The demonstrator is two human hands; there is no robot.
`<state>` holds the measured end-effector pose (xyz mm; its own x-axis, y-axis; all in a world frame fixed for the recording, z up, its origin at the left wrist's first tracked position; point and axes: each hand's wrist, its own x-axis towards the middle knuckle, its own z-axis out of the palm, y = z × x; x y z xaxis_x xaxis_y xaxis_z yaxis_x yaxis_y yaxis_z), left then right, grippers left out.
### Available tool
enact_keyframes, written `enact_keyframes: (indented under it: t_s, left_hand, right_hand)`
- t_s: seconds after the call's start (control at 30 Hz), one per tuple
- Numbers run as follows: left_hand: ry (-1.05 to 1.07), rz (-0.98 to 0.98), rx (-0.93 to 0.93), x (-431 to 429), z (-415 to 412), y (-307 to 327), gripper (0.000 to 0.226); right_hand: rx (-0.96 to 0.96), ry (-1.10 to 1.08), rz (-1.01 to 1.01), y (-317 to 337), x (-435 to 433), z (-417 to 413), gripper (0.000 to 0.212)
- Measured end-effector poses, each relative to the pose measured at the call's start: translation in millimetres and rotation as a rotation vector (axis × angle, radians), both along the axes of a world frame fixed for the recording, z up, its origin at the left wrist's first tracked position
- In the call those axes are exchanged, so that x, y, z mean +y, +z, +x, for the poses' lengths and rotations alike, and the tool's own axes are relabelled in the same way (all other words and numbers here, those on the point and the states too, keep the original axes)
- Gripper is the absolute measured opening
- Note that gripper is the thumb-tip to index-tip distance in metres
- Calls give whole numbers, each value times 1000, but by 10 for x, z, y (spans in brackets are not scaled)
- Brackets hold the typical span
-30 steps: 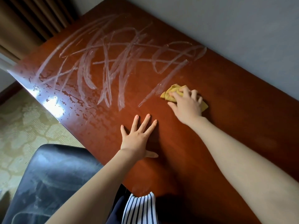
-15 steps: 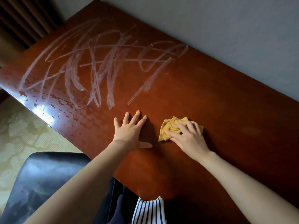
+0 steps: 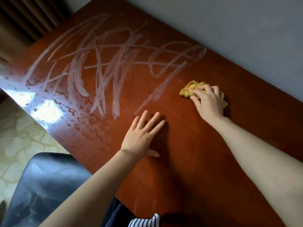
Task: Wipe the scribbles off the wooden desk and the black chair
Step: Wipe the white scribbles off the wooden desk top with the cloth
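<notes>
The reddish wooden surface (image 3: 205, 153) runs its long axis from upper left to lower right, its far edge along a grey wall (image 3: 229, 22). The scribbles (image 3: 114, 66) cover its left half as a band along that axis: whitish, half-transparent strokes, mostly long slanted lines crossed by a few loops, with blotchy wet patches and glare towards the near edge. The right hand (image 3: 208, 102) has its grip curled over a crumpled yellow cloth (image 3: 188, 90), pressing it on the surface just right of the last slanted stroke. The left hand (image 3: 141, 136) lies palm down with its grip spread flat, fingertips near that stroke's lower end. The black chair (image 3: 45, 185) stands at lower left against the near edge, its seat streaked with pale smears, above patterned carpet (image 3: 19, 141).
</notes>
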<state>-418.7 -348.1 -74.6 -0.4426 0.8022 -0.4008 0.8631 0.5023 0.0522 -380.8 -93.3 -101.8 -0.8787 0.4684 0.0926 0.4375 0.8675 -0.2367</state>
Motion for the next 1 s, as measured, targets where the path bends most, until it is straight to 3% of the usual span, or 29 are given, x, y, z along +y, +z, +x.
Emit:
enact_keyframes:
  t_s: [0.3, 0.6, 0.7, 0.83, 1.0]
  left_hand:
    - [-16, -44, -35, 51, -82, -50, 112]
    - [-31, -85, 79, 45, -15, 28, 110]
    - [-56, 43, 122, -22, 47, 61, 104]
    - [-68, 338, 209, -146, 57, -47, 62]
    - [55, 453, 248, -47, 18, 88, 47]
  right_hand:
    - [-64, -140, -29, 44, -89, -1035, 27]
    - [-71, 326, -33, -25, -840, -750, 28]
    - [-89, 434, -22, -33, -953, -466, 26]
    - [-14, 479, -46, -48, -998, -36, 21]
    - [76, 549, -1, -96, -845, 512, 28]
